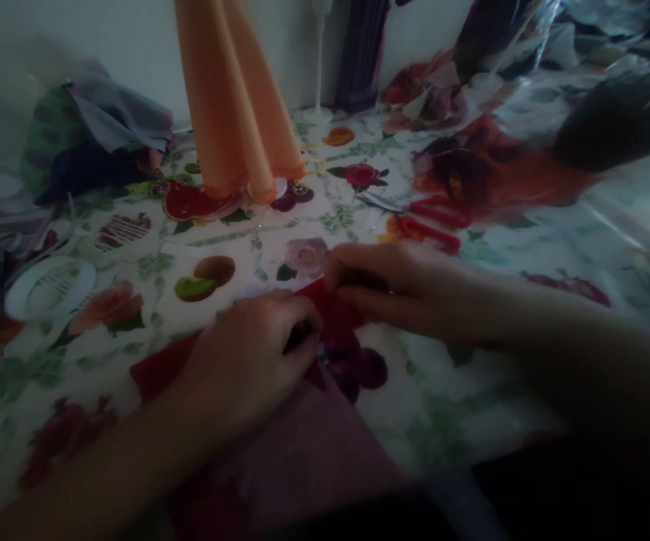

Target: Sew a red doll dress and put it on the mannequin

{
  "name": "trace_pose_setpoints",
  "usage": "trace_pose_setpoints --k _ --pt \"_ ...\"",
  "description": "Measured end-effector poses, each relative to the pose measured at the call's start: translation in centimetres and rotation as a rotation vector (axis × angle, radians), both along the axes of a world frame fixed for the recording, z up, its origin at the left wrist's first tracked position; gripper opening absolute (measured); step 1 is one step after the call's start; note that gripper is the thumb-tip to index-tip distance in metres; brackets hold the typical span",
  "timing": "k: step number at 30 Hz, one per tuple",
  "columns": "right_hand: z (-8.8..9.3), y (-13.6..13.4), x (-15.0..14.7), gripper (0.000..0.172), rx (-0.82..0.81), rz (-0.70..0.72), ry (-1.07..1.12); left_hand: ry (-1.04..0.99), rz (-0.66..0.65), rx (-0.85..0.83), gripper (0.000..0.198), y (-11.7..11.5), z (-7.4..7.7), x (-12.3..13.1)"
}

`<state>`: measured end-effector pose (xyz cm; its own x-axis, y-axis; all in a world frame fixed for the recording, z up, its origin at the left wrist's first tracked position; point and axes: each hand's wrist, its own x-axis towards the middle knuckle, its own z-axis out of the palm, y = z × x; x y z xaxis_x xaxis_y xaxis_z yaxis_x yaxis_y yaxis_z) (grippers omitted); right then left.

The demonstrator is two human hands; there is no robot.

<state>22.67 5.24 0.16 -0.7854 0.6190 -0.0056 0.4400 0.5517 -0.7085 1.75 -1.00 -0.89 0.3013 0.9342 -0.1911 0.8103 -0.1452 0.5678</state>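
A piece of red fabric (pixel 164 362) lies under my left hand (pixel 262 338), and its red edge shows again between both hands. My left hand's fingers are curled and pinched on it near the middle of the view. To the right and slightly farther off, my right hand (pixel 386 289) pinches the corner of the red fabric. A thin pinkish fabric (pixel 318 451) spreads from below my left hand toward my body. Dim light and blur hide the fingertips and anything small in them.
Red-handled scissors (pixel 431 223) lie beyond my right hand. An orange cloth (pixel 234 113) hangs down at the back. Fabric heaps (pixel 119 113) stand at the back left, with orange-and-dark cloth (pixel 488 176) at the right. A white ring-shaped roll (pixel 51 288) rests left on the fruit-and-flower-printed cover (pixel 279 248).
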Motion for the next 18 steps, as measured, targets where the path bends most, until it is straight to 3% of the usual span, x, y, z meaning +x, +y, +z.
trace_pose_setpoints --k 5,10,18 --pt "0.94 0.01 0.23 0.006 0.066 -0.073 -0.029 -0.009 -0.006 0.015 0.011 -0.04 -0.26 -0.05" --pt "0.53 -0.10 0.04 0.007 -0.027 0.039 -0.075 -0.014 -0.026 0.022 0.009 -0.20 -0.11 -0.18" --pt "0.37 -0.67 -0.18 0.008 -0.052 0.059 -0.040 -0.010 -0.040 0.027 0.014 -0.21 0.01 -0.15"
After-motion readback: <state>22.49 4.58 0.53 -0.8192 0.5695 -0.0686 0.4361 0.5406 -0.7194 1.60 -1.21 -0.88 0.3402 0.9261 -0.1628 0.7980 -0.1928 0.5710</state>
